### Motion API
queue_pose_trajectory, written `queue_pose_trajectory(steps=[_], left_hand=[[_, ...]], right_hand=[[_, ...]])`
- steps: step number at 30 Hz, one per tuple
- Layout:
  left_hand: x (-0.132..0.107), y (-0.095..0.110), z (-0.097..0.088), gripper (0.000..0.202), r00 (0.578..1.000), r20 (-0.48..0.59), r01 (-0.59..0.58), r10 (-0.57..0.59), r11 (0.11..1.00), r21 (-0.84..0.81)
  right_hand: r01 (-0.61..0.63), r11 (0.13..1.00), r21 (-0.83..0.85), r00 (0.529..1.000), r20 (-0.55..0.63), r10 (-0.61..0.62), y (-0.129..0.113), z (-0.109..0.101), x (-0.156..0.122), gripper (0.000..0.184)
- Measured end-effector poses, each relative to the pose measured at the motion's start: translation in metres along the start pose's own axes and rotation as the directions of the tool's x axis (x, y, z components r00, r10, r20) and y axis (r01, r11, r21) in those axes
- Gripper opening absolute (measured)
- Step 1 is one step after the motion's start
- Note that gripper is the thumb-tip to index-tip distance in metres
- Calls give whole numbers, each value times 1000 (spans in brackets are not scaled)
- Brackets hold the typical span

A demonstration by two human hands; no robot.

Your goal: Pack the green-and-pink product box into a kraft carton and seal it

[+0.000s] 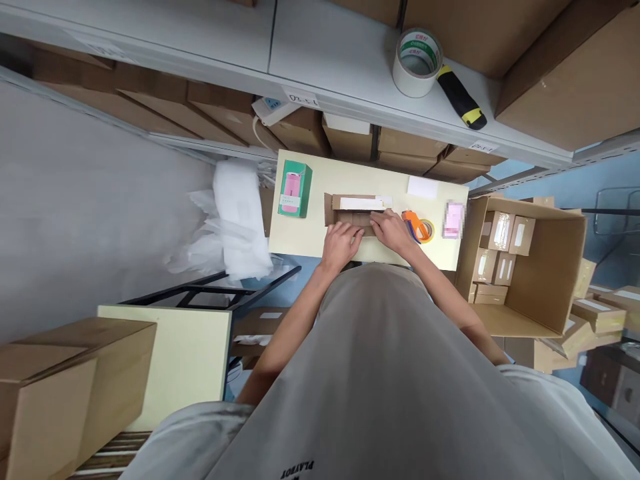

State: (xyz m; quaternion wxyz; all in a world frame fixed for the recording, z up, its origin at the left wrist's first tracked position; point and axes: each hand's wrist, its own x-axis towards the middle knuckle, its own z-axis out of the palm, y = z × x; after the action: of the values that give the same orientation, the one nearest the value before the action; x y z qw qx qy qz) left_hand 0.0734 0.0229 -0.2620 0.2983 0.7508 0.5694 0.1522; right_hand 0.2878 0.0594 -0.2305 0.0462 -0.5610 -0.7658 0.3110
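A small open cardboard box [329,209] lies on the pale yellow table in front of me, its flaps up and a white label strip along its far side. My left hand [341,244] grips the near edge at the left, fingers curled over the rim. At the right end, my right hand [391,229] holds the box wall, with its fingertips over the opening. Just right of that hand is an orange tape dispenser [416,225] with a roll of tape. The inside of the box looks bare brown; its near right part is hidden by my hands.
The table [300,237] also bears a green box [296,189], a white paper [423,187] and a pink packet [454,220]. Bubble wrap [243,220] hangs left. A large carton [550,267] of small boxes stands right. Above, a shelf holds a tape roll [406,75] and cutter [460,97].
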Motion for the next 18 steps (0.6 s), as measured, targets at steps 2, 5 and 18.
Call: queue_pose_trajectory(steps=[2,5,18], left_hand=[[0,-2,5,36,1000,28,6,-6,1000,9],[0,-6,13,34,997,71,20,-21,1000,17],[10,-14,25,40,988,141,50,-60,996,70]], right_hand=[[15,1000,-18,1000,-18,-15,0,0,3,36],[16,999,-42,999,-39,-18,3,-5,15,42],[46,979,-201,991,133,-19,-26,5,13,37]])
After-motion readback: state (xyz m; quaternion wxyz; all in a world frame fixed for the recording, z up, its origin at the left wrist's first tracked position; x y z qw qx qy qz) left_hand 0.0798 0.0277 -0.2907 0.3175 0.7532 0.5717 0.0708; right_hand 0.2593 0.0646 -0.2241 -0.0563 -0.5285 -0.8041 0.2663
